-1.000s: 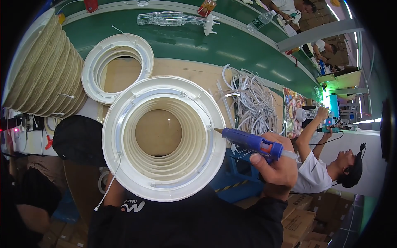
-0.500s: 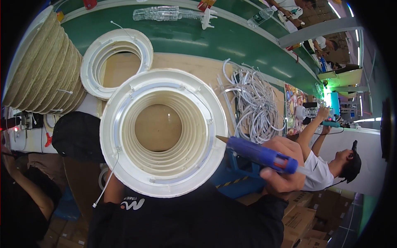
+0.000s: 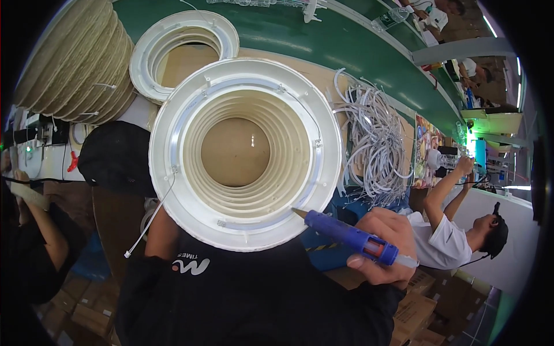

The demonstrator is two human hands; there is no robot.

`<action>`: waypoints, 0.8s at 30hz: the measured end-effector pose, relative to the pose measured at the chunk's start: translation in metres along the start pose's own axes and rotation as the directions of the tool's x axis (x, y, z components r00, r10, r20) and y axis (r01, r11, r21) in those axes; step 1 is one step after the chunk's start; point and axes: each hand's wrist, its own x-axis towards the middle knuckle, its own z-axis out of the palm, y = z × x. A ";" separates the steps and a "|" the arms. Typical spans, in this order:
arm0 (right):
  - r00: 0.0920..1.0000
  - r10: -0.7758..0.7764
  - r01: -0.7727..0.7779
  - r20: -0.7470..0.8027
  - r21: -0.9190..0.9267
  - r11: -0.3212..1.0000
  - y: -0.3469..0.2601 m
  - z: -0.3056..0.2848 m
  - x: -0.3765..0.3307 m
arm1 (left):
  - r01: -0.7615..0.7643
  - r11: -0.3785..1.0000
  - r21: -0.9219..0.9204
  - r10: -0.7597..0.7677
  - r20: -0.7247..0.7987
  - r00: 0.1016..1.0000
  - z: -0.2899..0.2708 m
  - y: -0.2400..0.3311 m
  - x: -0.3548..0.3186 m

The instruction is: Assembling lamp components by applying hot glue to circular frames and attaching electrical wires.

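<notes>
In front of my chest a round white ring tops a ribbed, cream-coloured hollow cylinder. A pale translucent strip runs round the ring's groove, and a thin white cable with a small plug hangs off its left side. My right hand is closed around a blue hot glue gun, a clear glue stick jutting from its back. The gun's tip is at the ring's lower right, by the strip; contact is unclear. My left forearm goes behind the cylinder, which hides that hand.
A similar white ring and a large ribbed cylinder stand at the far left. White tubing lies in a tangle on the right. A black cap is beside the ring. Co-workers sit on both sides.
The glue gun's tip has shifted down and left along the ring, from its right side to its lower right. The ring sits slightly higher and farther right, and the background has shifted too.
</notes>
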 end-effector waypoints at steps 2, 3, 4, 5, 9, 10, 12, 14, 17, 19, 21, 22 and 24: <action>1.000 0.010 -0.010 -0.014 0.003 1.000 -0.001 0.001 -0.002 | 0.005 1.000 -0.015 -0.005 0.003 1.000 0.001 0.000 0.000; 0.999 0.022 -0.021 -0.029 0.006 1.000 -0.001 0.002 -0.002 | 0.008 1.000 -0.023 -0.008 0.007 1.000 0.001 0.000 0.000; 0.999 0.023 -0.023 -0.031 0.004 1.000 -0.002 0.002 -0.002 | 0.012 0.999 -0.031 -0.011 0.012 1.000 0.002 0.000 0.001; 0.999 0.036 -0.036 -0.027 0.006 0.999 -0.001 0.002 -0.002 | 0.013 0.999 -0.037 -0.013 0.009 1.000 0.001 0.000 0.000; 0.999 0.043 -0.043 -0.020 -0.017 0.999 0.000 0.003 -0.002 | 0.026 0.998 -0.062 -0.025 0.012 1.000 0.003 -0.002 -0.001; 0.999 0.044 -0.044 -0.020 -0.017 0.999 -0.001 0.002 -0.003 | 0.030 0.997 -0.069 -0.029 0.014 0.999 0.004 -0.002 0.000; 0.998 0.056 -0.056 0.001 0.000 0.998 -0.003 -0.002 -0.007 | 0.043 0.995 -0.085 -0.041 0.029 0.999 0.009 -0.002 0.003; 0.999 0.049 -0.049 0.012 -0.002 0.999 -0.004 -0.004 -0.008 | 0.054 0.994 -0.097 -0.051 0.037 0.998 0.012 -0.003 0.004; 0.999 0.041 -0.041 0.030 -0.002 0.999 -0.003 -0.006 -0.008 | 0.069 0.991 -0.114 -0.064 0.045 0.997 0.016 -0.004 0.005; 0.998 0.049 -0.049 0.034 -0.005 0.999 -0.003 -0.006 -0.007 | 0.081 0.989 -0.126 -0.074 0.053 0.996 0.019 -0.005 0.006; 1.000 0.025 -0.024 0.013 -0.006 1.000 -0.001 -0.003 -0.006 | 0.085 0.987 -0.136 -0.079 0.048 0.996 0.018 -0.006 0.005; 1.000 0.020 -0.020 0.016 -0.003 1.000 0.000 -0.002 -0.006 | 0.087 0.986 -0.141 -0.082 0.045 0.996 0.018 -0.006 0.004; 0.999 0.046 -0.046 0.006 0.009 0.999 0.000 -0.002 -0.007 | 0.096 0.983 -0.154 -0.089 0.051 0.995 0.020 -0.007 0.006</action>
